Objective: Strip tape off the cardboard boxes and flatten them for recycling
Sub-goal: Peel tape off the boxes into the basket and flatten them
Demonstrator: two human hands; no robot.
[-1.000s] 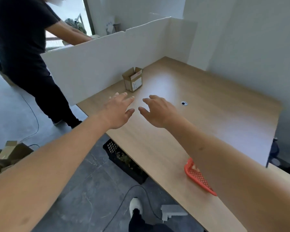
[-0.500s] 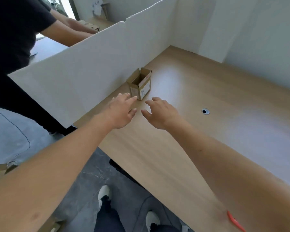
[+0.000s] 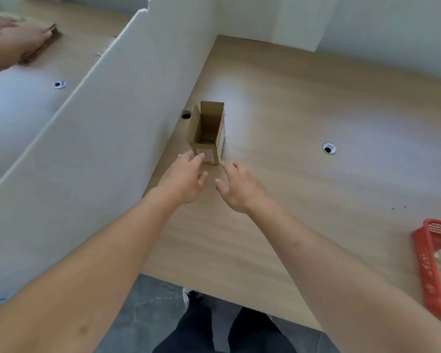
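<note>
A small cardboard box (image 3: 206, 133) stands upright on the wooden counter (image 3: 303, 103), its top flaps open so the bare inside shows, with pale labels on its near and right faces. It sits just beside the white divider panel (image 3: 107, 128) that runs along the counter's left edge. The left hand (image 3: 185, 178) reaches toward the box with fingers straight and loosely spread; its fingertips (image 3: 197, 157) are at the lower part of the box's near face, though whether they actually touch it cannot be told. The right hand (image 3: 239, 187) hovers just right of the left one, fingers relaxed and slightly apart, holding nothing and close to the box's near right corner. A round cable hole (image 3: 329, 148) lies in the counter well to the right of the box. A red plastic basket (image 3: 429, 266) sits at the counter's right edge with something pale inside. Beyond the divider, another person's hand (image 3: 15, 39) rests on flat cardboard on a neighbouring counter.
</note>
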